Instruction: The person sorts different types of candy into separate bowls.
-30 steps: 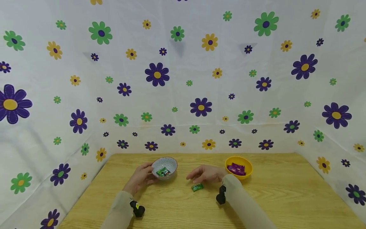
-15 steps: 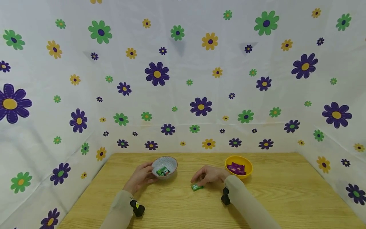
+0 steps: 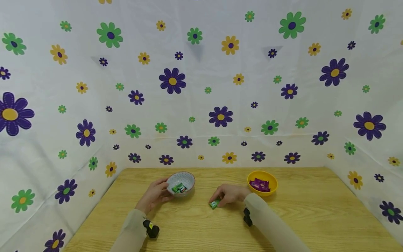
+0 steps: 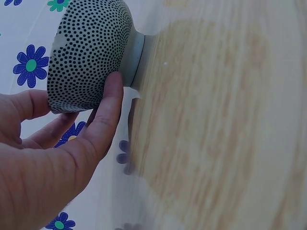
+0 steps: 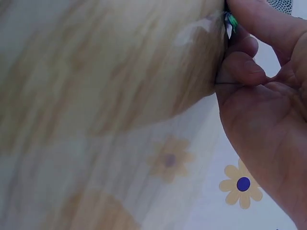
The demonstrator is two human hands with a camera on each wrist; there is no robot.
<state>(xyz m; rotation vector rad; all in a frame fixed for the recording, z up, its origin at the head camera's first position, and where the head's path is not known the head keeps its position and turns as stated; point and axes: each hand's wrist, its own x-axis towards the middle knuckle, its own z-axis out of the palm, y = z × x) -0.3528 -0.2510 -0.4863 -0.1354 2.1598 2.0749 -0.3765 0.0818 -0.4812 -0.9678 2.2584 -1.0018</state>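
My left hand (image 3: 154, 196) grips the side of a patterned bowl (image 4: 86, 55) with a reddish rim. In the left wrist view its digits lie at the rim and against the dotted outer wall near the foot. Inside the bowl are green wrapped candies (image 3: 179, 188). To the right, my right hand (image 3: 230, 194) pinches another small green wrapped candy (image 3: 214, 204) between thumb and finger, low over the wooden table (image 3: 195, 227). Only a sliver of this candy (image 5: 232, 22) shows in the right wrist view; the fingers hide the rest.
A yellow bowl (image 3: 274, 189) holding several purple wrapped candies (image 3: 260, 185) stands behind and right of the right hand. White cloth (image 3: 201, 45) printed with flowers hangs at the back and both sides of the table.
My right hand has come down onto the green candy, taken it between the fingertips and shifted it slightly left. The left hand and its bowl have stayed in place.
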